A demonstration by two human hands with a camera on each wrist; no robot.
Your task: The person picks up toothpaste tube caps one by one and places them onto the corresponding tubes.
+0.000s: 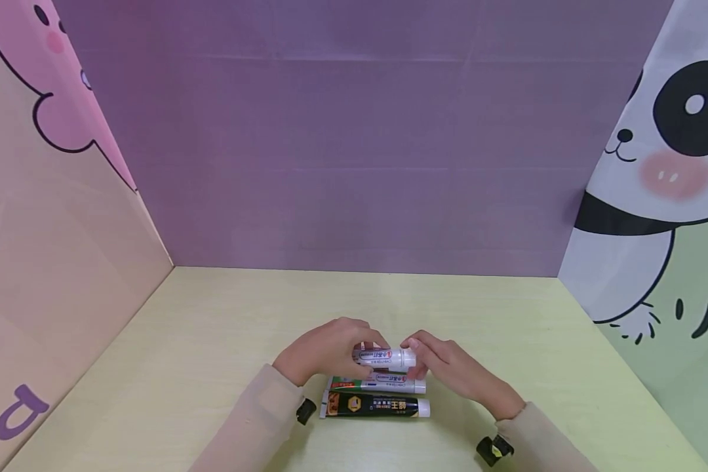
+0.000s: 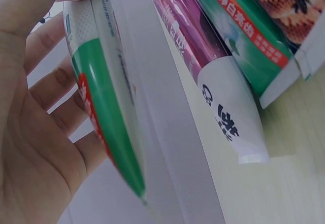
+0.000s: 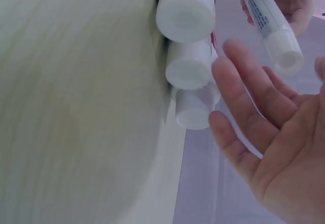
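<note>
My left hand [image 1: 330,347] grips a white and green toothpaste tube [image 1: 385,358] by its body, lifted above the others. In the left wrist view its green crimped end points down, thumb on one side and fingers on the other. My right hand [image 1: 457,370] is by the cap ends; in the right wrist view its fingers are spread and loosely bent, holding nothing. Below lie a second green and white tube [image 1: 389,382] and a black tube [image 1: 372,405], side by side. A purple and white tube [image 2: 228,102] lies beside them, mostly hidden in the head view.
The pale wooden table [image 1: 230,314] meets a purple back wall [image 1: 360,164]. A pink side panel [image 1: 65,229] stands on the left, a panda-printed panel [image 1: 631,262] on the right. White caps [image 3: 185,13] of the lying tubes face right.
</note>
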